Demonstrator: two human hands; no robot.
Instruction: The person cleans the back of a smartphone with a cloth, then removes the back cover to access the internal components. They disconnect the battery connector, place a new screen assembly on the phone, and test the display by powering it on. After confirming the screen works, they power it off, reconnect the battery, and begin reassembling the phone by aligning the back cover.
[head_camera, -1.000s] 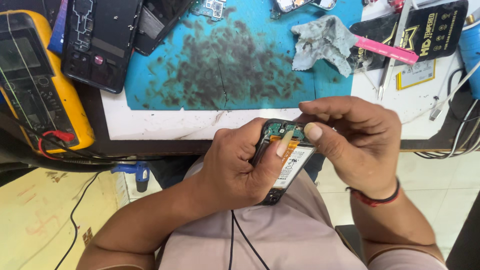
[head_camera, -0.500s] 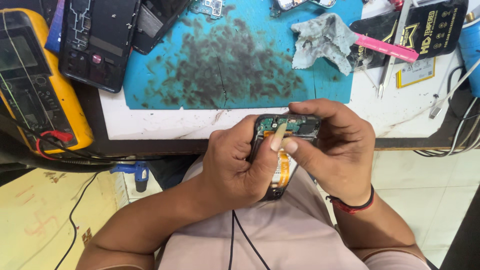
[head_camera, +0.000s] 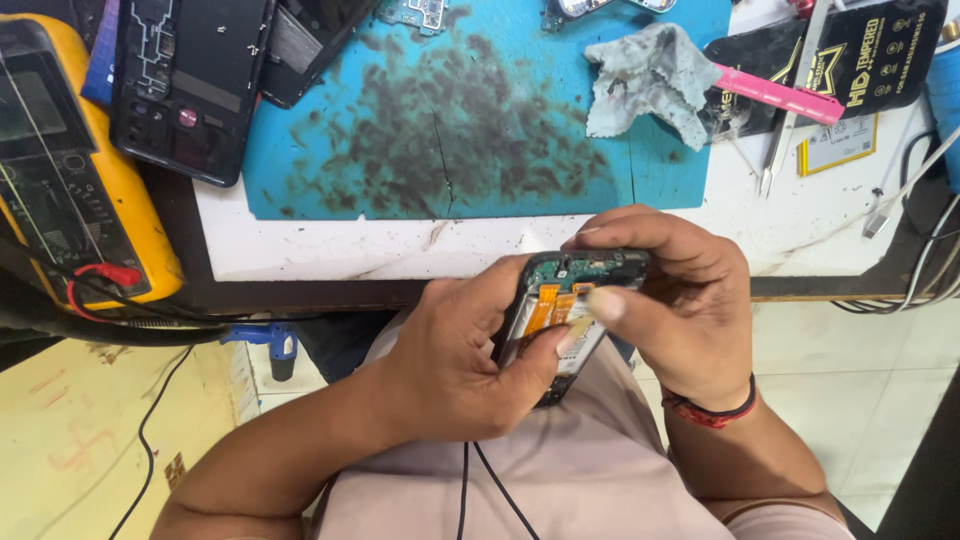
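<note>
Head view, surface: white bench top (head_camera: 330, 250), scuffed and smudged, dark front edge. A blue work mat (head_camera: 450, 120) lies on it, heavily blackened w/ grime, one thin cut line across the middle.
Head view, room: pale tiled floor (head_camera: 860, 360) at right below the bench; yellowish floor (head_camera: 70, 430) at left w/ a thin black cable across it.
Bench items: yellow multimeter (head_camera: 70, 170) at left edge, red plug at its lower end; black phone back shell (head_camera: 190, 85) beside it; crumpled grey cloth (head_camera: 650, 80) on the mat's right side; pink flat tool (head_camera: 780, 95) touching the cloth; metal tweezers (head_camera: 790, 110) just right of that.
Materials: mat rubbery, matte; cloth soft, stained; multimeter hard plastic.
Opened phone (head_camera: 570, 310): held over the lap, just short of the bench edge, back cover off. Green board at the top end, orange flex strips below it, pale battery area (partly hidden by thumbs).
Left hand (head_camera: 450, 370): wrapped round the phone's left side and underside, thumb tip on the battery area. Firm hold.
Right hand (head_camera: 680, 300): fingers curled over the phone's top end, thumb pressing on the inner face near the flex strips. Closed on the phone.
</note>
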